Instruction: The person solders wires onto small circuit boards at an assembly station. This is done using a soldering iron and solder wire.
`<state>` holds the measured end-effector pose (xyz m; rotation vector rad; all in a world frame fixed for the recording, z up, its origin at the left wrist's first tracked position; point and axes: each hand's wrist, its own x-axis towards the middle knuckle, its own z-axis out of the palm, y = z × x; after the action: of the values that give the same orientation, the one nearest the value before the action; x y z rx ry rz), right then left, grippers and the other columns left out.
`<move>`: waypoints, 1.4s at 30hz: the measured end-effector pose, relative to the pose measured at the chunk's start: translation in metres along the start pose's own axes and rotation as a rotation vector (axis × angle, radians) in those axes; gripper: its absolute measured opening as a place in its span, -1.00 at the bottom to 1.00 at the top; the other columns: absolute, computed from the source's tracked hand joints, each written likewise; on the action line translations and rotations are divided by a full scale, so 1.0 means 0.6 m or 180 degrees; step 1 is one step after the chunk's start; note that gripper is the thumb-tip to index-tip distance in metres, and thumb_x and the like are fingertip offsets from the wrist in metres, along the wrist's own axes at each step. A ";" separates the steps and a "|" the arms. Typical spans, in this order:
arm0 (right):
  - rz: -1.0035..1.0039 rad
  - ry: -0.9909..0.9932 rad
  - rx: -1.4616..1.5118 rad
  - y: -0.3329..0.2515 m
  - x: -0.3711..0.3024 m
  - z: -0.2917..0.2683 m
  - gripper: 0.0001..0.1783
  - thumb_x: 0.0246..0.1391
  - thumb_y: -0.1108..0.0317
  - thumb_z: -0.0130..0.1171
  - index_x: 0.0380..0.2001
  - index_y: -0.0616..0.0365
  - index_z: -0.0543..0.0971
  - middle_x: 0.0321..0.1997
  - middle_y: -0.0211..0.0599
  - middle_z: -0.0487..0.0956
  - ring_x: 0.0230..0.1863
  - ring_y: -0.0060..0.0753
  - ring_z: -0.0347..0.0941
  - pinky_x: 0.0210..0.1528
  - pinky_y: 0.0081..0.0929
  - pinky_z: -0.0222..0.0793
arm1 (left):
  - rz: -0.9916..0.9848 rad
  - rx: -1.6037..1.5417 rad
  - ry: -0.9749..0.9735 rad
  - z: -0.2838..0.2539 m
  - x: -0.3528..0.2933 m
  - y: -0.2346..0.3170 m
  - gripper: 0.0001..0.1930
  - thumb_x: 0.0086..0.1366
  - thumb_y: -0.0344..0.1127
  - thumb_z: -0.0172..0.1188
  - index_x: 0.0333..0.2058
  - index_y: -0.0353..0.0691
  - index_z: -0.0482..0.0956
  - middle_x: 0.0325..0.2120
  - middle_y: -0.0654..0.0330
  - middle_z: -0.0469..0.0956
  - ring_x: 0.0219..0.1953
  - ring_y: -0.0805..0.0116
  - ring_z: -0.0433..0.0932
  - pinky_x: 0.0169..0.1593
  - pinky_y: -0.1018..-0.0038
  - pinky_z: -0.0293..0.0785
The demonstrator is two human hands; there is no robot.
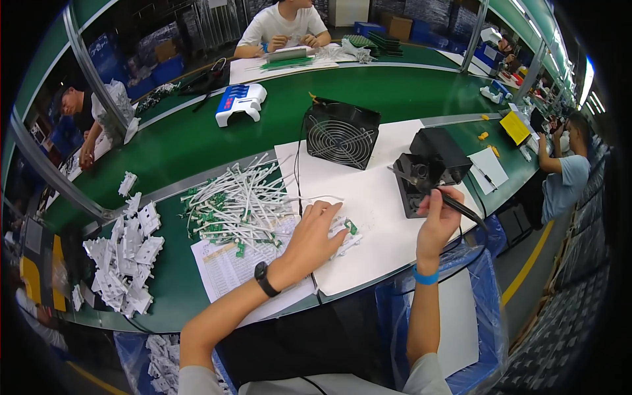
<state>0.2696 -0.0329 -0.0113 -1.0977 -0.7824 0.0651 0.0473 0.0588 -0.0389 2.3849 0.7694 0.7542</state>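
My left hand (317, 236), with a dark band on its wrist, lies low over the white board, thumb and fingers apart. Beside its thumb is a small white plastic piece with a green circuit board (351, 227); whether they touch is hard to make out. A white wire runs past the fingertips. In my right hand (438, 224) is a black-handled soldering iron (462, 209), its tip slanting left above the black soldering stand (409, 191). Left of my left hand spreads a heap of white wires with small green boards (240, 204).
A black fan (342, 133) with a wire grille stands behind the white work board (388, 250). White plastic housings (125, 260) pile up at the left, with a printed sheet (227, 273) nearer. A white-and-blue device (241, 103) sits on the green belt. Co-workers sit across and to both sides.
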 end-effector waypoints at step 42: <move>-0.0798 0.0194 -0.0864 0.123 -0.059 -0.011 -0.87 0.33 0.41 0.01 -0.26 0.29 0.41 -0.20 -0.19 0.42 -0.07 -0.20 0.44 0.15 -0.30 0.37 | -0.3365 0.2938 0.0265 -0.595 -0.193 -0.464 -0.17 0.17 0.27 0.27 0.22 -0.28 0.41 0.19 -0.22 0.39 0.15 -0.25 0.47 0.22 0.03 0.42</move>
<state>0.2710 -0.0173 -0.0918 -1.2418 -0.8856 -0.2925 -0.3583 0.2867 0.0038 2.0562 2.5095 -0.0018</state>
